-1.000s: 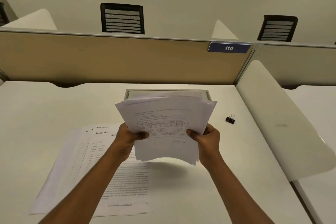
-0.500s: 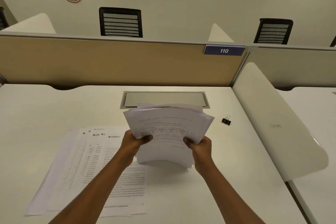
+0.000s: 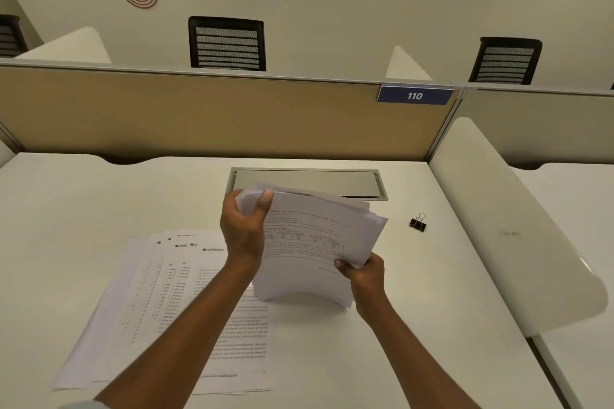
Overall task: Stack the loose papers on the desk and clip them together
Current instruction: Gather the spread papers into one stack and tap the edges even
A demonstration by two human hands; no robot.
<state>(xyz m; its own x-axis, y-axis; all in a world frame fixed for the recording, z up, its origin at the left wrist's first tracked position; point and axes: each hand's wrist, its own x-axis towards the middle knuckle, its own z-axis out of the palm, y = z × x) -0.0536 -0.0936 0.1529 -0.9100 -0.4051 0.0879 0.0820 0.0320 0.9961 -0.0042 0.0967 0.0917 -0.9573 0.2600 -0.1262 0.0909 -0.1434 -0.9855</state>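
Note:
A stack of printed papers (image 3: 309, 242) stands on its lower edge on the white desk (image 3: 382, 359), bowed and leaning away from me. My left hand (image 3: 244, 226) grips the stack's top left corner, thumb on the front sheet. My right hand (image 3: 363, 272) pinches the stack's lower right side. Several more printed sheets (image 3: 172, 309) lie fanned flat on the desk to the left, partly under my left forearm. A black binder clip (image 3: 418, 222) lies on the desk to the right of the stack, apart from both hands.
A metal cable hatch (image 3: 309, 181) is set into the desk behind the stack. A tan partition (image 3: 199, 116) with a "110" label closes the back. A white curved divider (image 3: 511, 226) bounds the desk's right side.
The stack came down and its lower edge now rests on the desk. My left hand slid from the stack's left side up to its top left corner. My right hand moved lower.

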